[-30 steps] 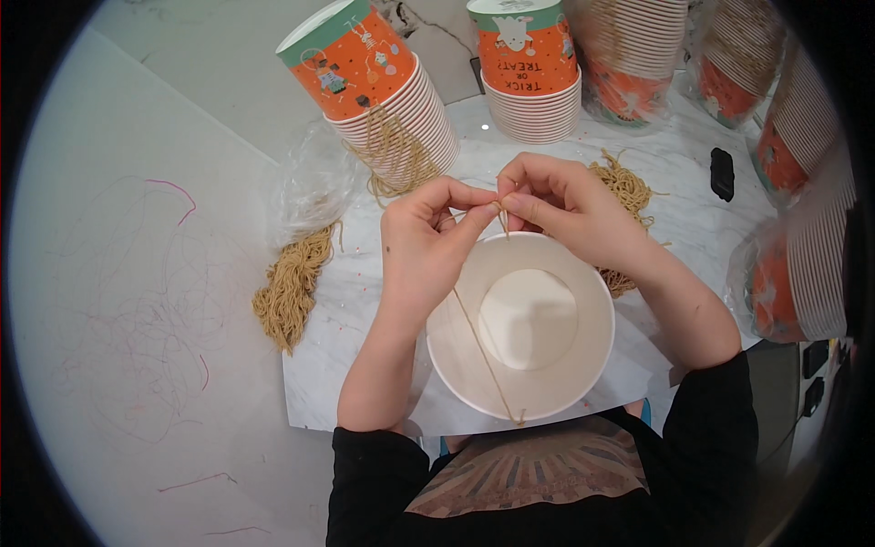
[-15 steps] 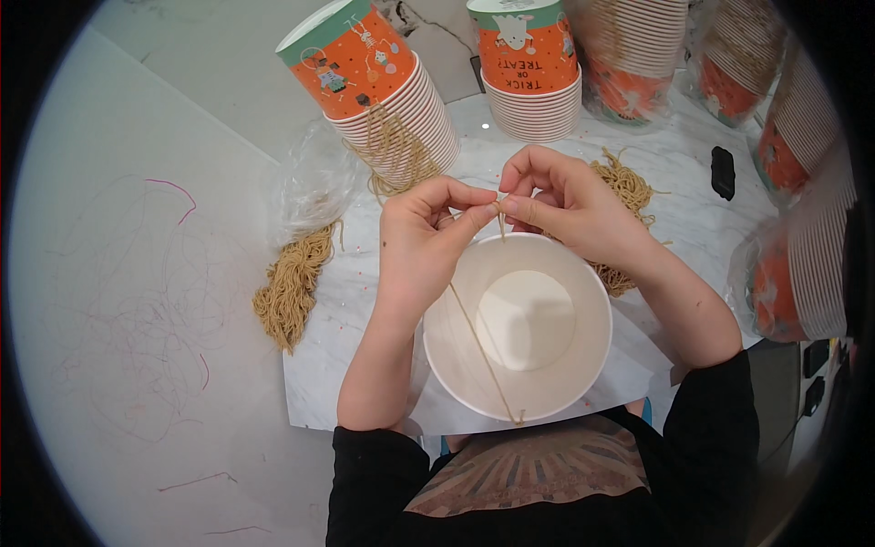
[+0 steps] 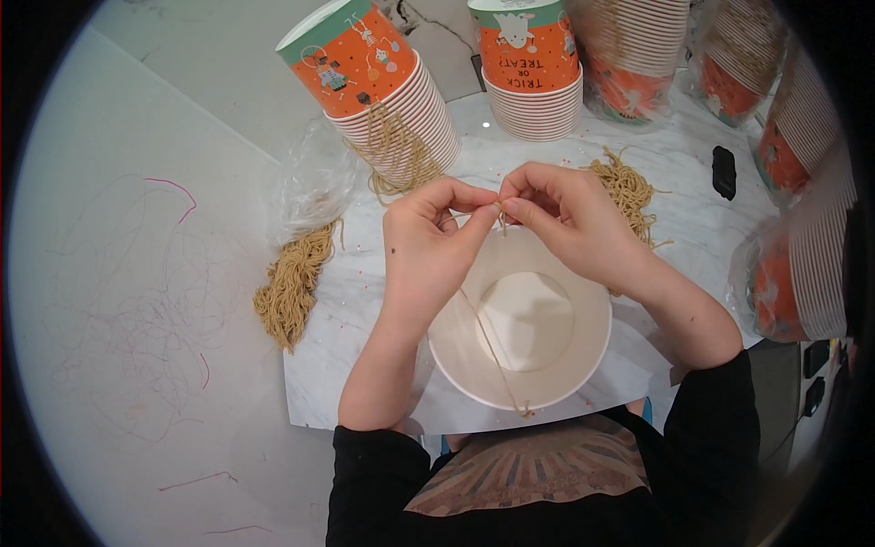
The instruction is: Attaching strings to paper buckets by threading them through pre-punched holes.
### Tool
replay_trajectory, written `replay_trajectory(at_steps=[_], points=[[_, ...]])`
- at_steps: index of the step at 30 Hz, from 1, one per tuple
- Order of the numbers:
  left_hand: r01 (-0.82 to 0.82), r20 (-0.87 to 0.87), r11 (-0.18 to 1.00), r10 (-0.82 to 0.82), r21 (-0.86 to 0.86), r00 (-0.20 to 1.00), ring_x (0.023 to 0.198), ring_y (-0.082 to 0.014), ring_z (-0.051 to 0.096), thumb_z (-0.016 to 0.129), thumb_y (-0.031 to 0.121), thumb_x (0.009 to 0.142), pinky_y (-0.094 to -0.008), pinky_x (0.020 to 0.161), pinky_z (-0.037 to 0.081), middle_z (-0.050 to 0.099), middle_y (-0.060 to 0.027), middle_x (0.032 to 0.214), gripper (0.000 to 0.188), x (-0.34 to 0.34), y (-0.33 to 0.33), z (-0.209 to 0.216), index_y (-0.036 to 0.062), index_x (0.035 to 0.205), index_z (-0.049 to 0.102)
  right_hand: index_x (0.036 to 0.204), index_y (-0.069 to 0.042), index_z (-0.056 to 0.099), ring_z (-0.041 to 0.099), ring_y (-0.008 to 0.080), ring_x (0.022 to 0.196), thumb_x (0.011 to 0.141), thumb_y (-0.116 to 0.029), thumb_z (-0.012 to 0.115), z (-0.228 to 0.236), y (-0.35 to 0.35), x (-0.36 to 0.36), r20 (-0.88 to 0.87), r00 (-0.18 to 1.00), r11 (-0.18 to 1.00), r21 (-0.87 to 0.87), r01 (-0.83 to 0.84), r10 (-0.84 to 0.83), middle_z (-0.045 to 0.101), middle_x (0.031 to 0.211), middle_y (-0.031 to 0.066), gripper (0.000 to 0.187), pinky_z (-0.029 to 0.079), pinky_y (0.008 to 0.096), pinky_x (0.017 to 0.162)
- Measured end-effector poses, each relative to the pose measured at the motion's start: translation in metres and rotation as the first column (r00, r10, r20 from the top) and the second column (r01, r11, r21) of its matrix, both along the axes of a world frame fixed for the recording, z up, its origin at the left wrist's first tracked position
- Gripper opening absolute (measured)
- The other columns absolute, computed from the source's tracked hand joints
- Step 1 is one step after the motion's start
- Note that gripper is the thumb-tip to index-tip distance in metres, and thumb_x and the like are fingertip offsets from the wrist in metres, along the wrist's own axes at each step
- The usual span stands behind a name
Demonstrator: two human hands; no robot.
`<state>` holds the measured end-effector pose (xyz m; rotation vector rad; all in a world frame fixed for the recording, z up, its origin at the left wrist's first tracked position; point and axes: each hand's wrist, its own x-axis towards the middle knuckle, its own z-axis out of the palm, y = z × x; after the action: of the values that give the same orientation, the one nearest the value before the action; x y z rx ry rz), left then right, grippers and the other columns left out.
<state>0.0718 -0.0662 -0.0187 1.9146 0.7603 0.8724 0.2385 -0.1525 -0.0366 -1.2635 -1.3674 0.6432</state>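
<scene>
A white paper bucket [image 3: 456, 354] stands before me, its open top facing up and its round base visible inside. Tan string [image 3: 486, 335] crosses the opening from a knot at the near rim toward my fingers at the far rim. Above that far rim, my left hand [image 3: 428, 242] pinches the string between thumb and forefinger. My right hand [image 3: 574, 223] pinches it too, fingertips touching or nearly touching those of the left. A short piece of string hangs below the fingertips at the rim. The exact shape of the string between the fingers is too small to make out.
Left lies a tan string bundle [image 3: 293, 287] beside a clear plastic bag [image 3: 317, 178]; another bundle [image 3: 629, 191] lies right, partly behind my arm. Stacked orange-and-green buckets [image 3: 351, 64] stand at the back, with wrapped stacks [image 3: 807, 264] along the right. A black object [image 3: 723, 173] lies near them.
My right hand has lowered slightly and its forefinger has come down to the string. The bucket has tilted or shifted a little, its near rim moving away from me.
</scene>
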Motion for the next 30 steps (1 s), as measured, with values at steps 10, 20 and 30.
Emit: replay_trajectory(at_steps=[10, 20, 30], points=[[-0.025, 0.007, 0.998, 0.025, 0.055, 1.000, 0.057, 0.0042, 0.042, 0.077, -0.001, 0.083, -0.0146, 0.050, 0.030, 0.068, 0.0008, 0.083, 0.012, 0.001, -0.003, 0.003, -0.0011, 0.092, 0.068, 0.094, 0.004, 0.068, 0.064, 0.0111, 0.067, 0.092, -0.008, 0.066, 0.001, 0.000, 0.002, 0.026, 1.000, 1.000, 0.001, 0.009, -0.009, 0.071, 0.077, 0.0074, 0.012, 0.052, 0.0286, 0.063], [0.072, -0.065, 0.997, -0.070, 0.021, 0.995, 0.058, 0.0039, 0.036, 0.071, -0.004, 0.084, -0.0161, 0.050, 0.029, 0.064, 0.0052, 0.079, 0.010, -0.007, 0.009, 0.005, 0.0002, 0.093, 0.070, 0.097, 0.002, 0.066, 0.062, 0.0071, 0.078, 0.095, -0.009, 0.063, -0.008, 0.008, 0.008, -0.195, 0.970, 0.982, -0.094, -0.165, 0.145, 0.068, 0.083, 0.0020, 0.011, 0.050, 0.0244, 0.069], [0.129, -0.068, 0.988, -0.135, -0.083, 0.989, 0.056, -0.0008, 0.043, 0.073, 0.006, 0.084, -0.0216, 0.051, 0.033, 0.057, 0.0037, 0.069, 0.008, -0.012, 0.015, 0.002, -0.0006, 0.088, 0.074, 0.102, 0.000, 0.064, 0.060, 0.0027, 0.083, 0.100, -0.011, 0.063, 0.004, 0.004, 0.009, -0.212, 0.963, 0.955, -0.209, -0.212, 0.167, 0.065, 0.090, -0.0015, 0.012, 0.050, 0.0207, 0.075]])
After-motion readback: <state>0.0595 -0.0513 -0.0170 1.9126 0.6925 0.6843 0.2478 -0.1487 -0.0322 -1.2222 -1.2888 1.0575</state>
